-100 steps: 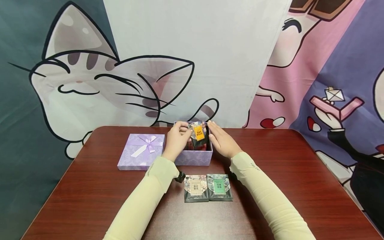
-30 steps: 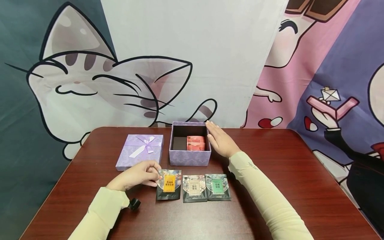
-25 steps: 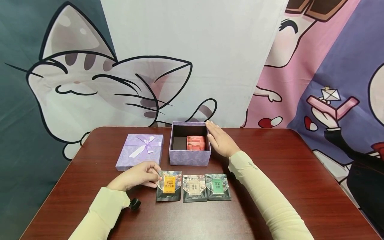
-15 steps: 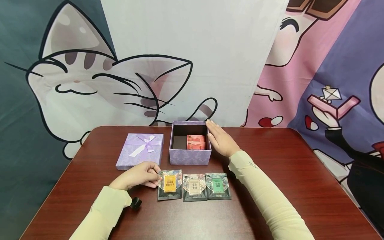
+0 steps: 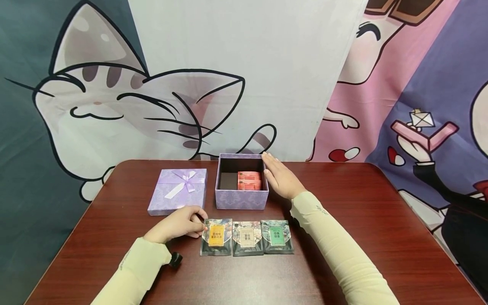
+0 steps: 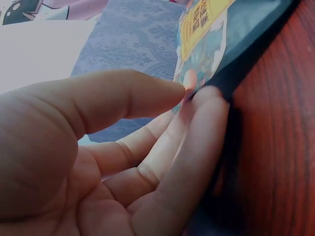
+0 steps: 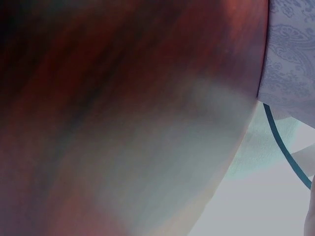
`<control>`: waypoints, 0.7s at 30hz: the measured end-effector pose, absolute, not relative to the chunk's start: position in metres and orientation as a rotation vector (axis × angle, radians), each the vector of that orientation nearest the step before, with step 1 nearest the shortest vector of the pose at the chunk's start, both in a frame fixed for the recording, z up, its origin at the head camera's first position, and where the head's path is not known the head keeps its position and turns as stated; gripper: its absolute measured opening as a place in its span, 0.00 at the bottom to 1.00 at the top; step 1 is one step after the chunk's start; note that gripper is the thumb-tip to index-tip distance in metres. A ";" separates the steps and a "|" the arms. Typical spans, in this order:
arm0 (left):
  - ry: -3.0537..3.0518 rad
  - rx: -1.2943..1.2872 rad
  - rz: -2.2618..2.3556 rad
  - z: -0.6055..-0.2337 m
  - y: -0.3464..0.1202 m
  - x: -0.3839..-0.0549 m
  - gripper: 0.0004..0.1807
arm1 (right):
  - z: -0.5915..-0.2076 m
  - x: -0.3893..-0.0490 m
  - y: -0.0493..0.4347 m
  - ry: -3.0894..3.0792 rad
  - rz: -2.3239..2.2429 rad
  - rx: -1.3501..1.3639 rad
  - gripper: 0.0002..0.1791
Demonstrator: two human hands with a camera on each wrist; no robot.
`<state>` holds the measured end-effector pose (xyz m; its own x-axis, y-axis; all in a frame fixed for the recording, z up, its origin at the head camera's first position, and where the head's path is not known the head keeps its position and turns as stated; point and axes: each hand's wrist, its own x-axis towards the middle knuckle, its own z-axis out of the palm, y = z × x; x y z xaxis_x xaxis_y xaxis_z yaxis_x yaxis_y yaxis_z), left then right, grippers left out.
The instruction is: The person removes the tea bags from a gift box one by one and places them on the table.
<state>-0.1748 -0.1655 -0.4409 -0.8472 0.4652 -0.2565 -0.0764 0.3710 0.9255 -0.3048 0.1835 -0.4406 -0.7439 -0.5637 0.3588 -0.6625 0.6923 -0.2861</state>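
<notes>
My left hand (image 5: 181, 224) pinches the left edge of a tea sachet with a yellow label (image 5: 216, 238), which lies on the table. In the left wrist view, thumb and index finger (image 6: 209, 113) meet at the corner of this sachet (image 6: 209, 37). Right beside it in a row lie a tea sachet with a beige label (image 5: 247, 239) and one with a green label (image 5: 277, 237). Behind them stands an uncovered purple box (image 5: 242, 200), with red packets (image 5: 249, 181) in its right part. My right hand (image 5: 283, 176) rests with straight fingers along the box's right side.
The box's purple lid (image 5: 177, 192) with a ribbon bow lies left of the box, just behind my left hand. A dark red wooden table (image 5: 362, 212) carries everything. Behind its far edge hangs a printed cartoon backdrop (image 5: 289, 76).
My left hand has brought the yellow-labelled tea sachet out of the box to the row's left end, then nudged it slightly right. My right hand stays at the box.
</notes>
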 end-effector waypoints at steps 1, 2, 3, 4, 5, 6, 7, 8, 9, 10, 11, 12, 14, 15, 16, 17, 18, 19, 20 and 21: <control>2.172 0.348 1.483 -0.442 -0.165 -0.175 0.12 | -0.441 -0.305 0.184 -2.662 0.588 0.981 0.31; 2.191 0.359 1.473 -0.442 -0.165 -0.175 0.13 | -0.441 -0.305 0.184 -2.663 0.588 0.981 0.31; 2.206 0.369 1.465 -0.443 -0.164 -0.176 0.13 | -0.441 -0.305 0.184 -2.664 0.587 0.982 0.31; 2.221 0.376 1.457 -0.444 -0.164 -0.176 0.13 | -0.441 -0.305 0.184 -2.662 0.587 0.983 0.31; 2.236 0.385 1.447 -0.445 -0.163 -0.176 0.13 | -0.440 -0.305 0.184 -2.661 0.590 0.985 0.31; 2.253 0.391 1.437 -0.446 -0.163 -0.177 0.12 | -0.440 -0.305 0.184 -2.659 0.593 0.988 0.31; 2.276 0.400 1.420 -0.446 -0.162 -0.177 0.12 | -0.440 -0.305 0.184 -2.657 0.595 0.989 0.31; 2.301 0.407 1.403 -0.446 -0.162 -0.177 0.11 | -0.440 -0.305 0.184 -2.656 0.598 0.990 0.31; 2.326 0.412 1.383 -0.446 -0.161 -0.177 0.10 | -0.439 -0.305 0.184 -2.655 0.601 0.990 0.31; 2.360 0.419 1.356 -0.445 -0.161 -0.176 0.10 | -0.439 -0.305 0.184 -2.653 0.604 0.989 0.31; 2.400 0.430 1.324 -0.445 -0.160 -0.176 0.09 | -0.439 -0.305 0.183 -2.655 0.606 0.987 0.31; 2.447 0.440 1.285 -0.444 -0.160 -0.176 0.08 | -0.439 -0.305 0.183 -2.655 0.605 0.985 0.31; 2.537 0.450 1.210 -0.443 -0.159 -0.175 0.07 | -0.439 -0.305 0.183 -2.658 0.601 0.979 0.31; 2.571 0.451 1.179 -0.442 -0.159 -0.175 0.07 | -0.438 -0.305 0.183 -2.659 0.602 0.978 0.31; 2.595 0.458 1.155 -0.442 -0.159 -0.174 0.06 | -0.438 -0.305 0.183 -2.662 0.602 0.977 0.31; 2.608 0.464 1.139 -0.442 -0.158 -0.174 0.06 | -0.438 -0.305 0.183 -2.663 0.603 0.977 0.31; 2.614 0.472 1.131 -0.441 -0.158 -0.174 0.06 | -0.439 -0.304 0.183 -2.664 0.604 0.976 0.31; 2.611 0.478 1.133 -0.441 -0.158 -0.173 0.06 | -0.439 -0.304 0.183 -2.665 0.607 0.976 0.31; 2.604 0.487 1.138 -0.441 -0.158 -0.173 0.06 | -0.439 -0.304 0.183 -2.666 0.608 0.976 0.31; 2.597 0.496 1.143 -0.441 -0.158 -0.173 0.06 | -0.439 -0.304 0.183 -2.666 0.611 0.978 0.31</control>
<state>-0.1727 -0.1575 -0.4406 -0.9080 0.4073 -0.0984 0.2026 0.6323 0.7478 -0.3042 0.1833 -0.4389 -0.7487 -0.5602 0.3546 -0.6587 0.6891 -0.3021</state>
